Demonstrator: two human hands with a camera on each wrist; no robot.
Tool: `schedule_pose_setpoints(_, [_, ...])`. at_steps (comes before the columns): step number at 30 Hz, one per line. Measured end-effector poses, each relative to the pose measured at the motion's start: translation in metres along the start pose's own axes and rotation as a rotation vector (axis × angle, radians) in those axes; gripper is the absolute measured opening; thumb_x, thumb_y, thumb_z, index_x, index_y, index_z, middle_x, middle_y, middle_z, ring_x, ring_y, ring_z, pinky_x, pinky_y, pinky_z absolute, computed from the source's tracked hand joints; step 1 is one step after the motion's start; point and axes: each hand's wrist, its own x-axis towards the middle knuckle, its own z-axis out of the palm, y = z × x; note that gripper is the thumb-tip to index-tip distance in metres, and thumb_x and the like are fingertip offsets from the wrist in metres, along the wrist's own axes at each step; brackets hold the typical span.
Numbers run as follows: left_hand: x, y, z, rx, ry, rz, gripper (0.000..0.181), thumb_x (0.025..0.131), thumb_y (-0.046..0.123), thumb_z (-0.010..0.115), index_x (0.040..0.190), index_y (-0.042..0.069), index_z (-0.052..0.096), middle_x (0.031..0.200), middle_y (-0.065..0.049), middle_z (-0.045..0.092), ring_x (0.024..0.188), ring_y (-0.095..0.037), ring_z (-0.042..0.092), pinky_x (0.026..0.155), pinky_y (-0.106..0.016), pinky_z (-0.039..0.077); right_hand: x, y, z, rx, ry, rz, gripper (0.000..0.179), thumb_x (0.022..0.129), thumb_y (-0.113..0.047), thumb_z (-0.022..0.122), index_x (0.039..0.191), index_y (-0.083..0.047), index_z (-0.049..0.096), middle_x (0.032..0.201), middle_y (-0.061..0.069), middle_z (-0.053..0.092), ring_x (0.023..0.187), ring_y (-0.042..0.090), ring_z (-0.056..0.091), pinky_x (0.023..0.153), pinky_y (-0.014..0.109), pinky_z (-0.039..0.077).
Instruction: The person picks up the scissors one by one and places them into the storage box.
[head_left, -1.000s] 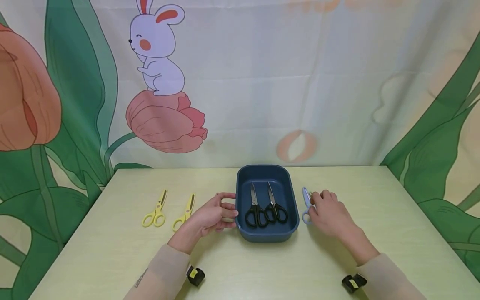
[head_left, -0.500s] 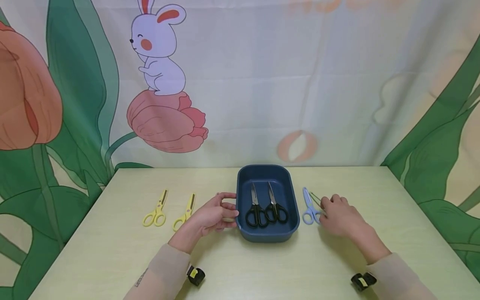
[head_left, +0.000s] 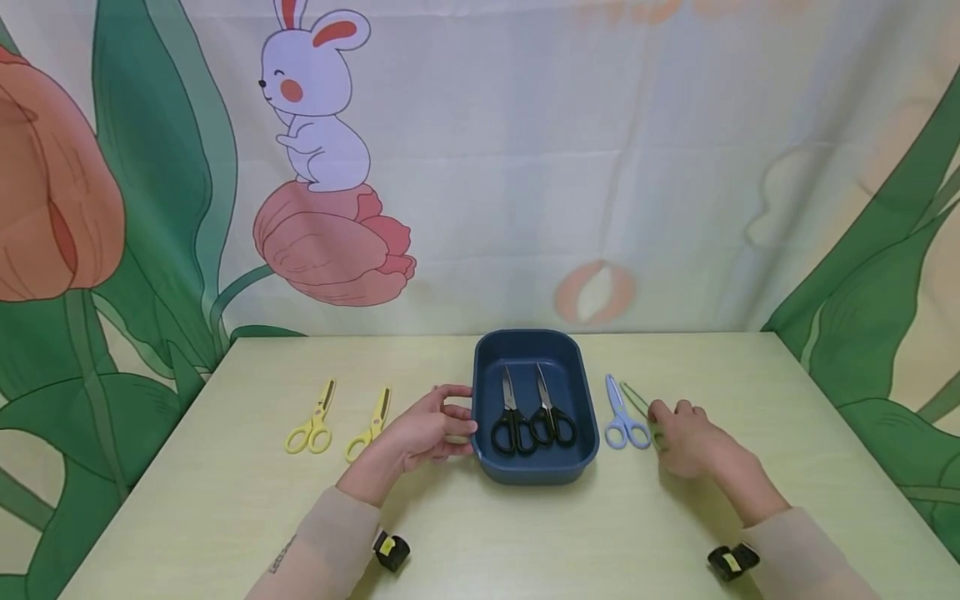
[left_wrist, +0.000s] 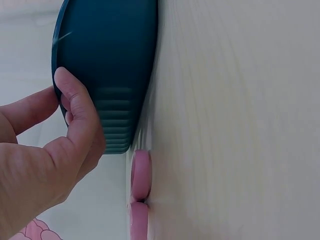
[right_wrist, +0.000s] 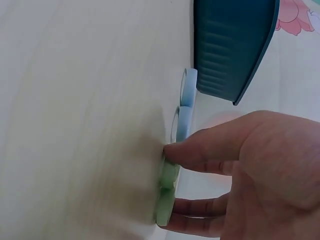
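Observation:
My left hand (head_left: 429, 423) rests its fingers against the left outer wall of a blue bin (head_left: 534, 475), near the rim. Two black-handled scissors (head_left: 513, 432) lie side by side in the bin, blades away from me. Right of it, flat on the table, are light blue scissors (head_left: 617, 408). My right hand (head_left: 693, 442) holds the handles of green scissors (right_wrist: 169, 175) between thumb and fingers, with the blade (head_left: 633, 396) pointing away and left. Pink scissors (left_wrist: 141, 175) lie beside the bin in the left wrist view; my left hand hides them in the head view.
Two yellow scissors (head_left: 321, 417) lie on the pale table (head_left: 525, 533) left of my left hand, one partly behind my forearm. A printed curtain (head_left: 487, 208) with a rabbit and flowers hangs behind the table.
My right hand has shifted to the right, uncovering the light blue scissors and part of the green ones. My left hand and the bin stay where they were.

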Motion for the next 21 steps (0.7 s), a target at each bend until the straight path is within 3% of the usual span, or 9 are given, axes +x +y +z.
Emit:
schedule_pose_setpoints(7, [0.0, 0.0, 0.0, 0.002, 0.001, 0.001, 0.061, 0.097, -0.007, 0.061, 0.152, 0.004, 0.035, 0.108, -0.013, 0.05, 0.082, -0.025, 0.061, 0.068, -0.031, 0.054, 0.01, 0.001, 0.005, -0.005, 0.013, 0.051, 0.034, 0.094, -0.005, 0.058, 0.128, -0.004, 0.056, 0.109, 0.026, 0.05, 0.099, 0.043, 0.049, 0.077, 0.056, 0.047])
schedule_pose_setpoints(13, [0.001, -0.001, -0.001, 0.006, 0.008, 0.003, 0.061, 0.097, -0.007, 0.062, 0.152, 0.004, 0.036, 0.109, -0.014, 0.05, 0.084, -0.027, 0.06, 0.07, -0.031, 0.055, 0.017, 0.006, 0.009, 0.007, 0.044, 0.035, 0.026, 0.096, -0.007, 0.059, 0.121, -0.001, 0.055, 0.108, 0.026, 0.048, 0.1, 0.044, 0.046, 0.079, 0.058, 0.046])
schedule_pose_setpoints(21, [0.002, -0.001, -0.001, 0.004, 0.005, 0.003, 0.061, 0.097, -0.007, 0.062, 0.152, 0.004, 0.036, 0.109, -0.014, 0.05, 0.084, -0.026, 0.06, 0.072, -0.033, 0.056, 0.021, 0.003, 0.01, 0.006, 0.043, 0.051, 0.021, 0.098, -0.007, 0.055, 0.117, 0.0, 0.053, 0.103, 0.026, 0.045, 0.098, 0.044, 0.044, 0.072, 0.055, 0.047])
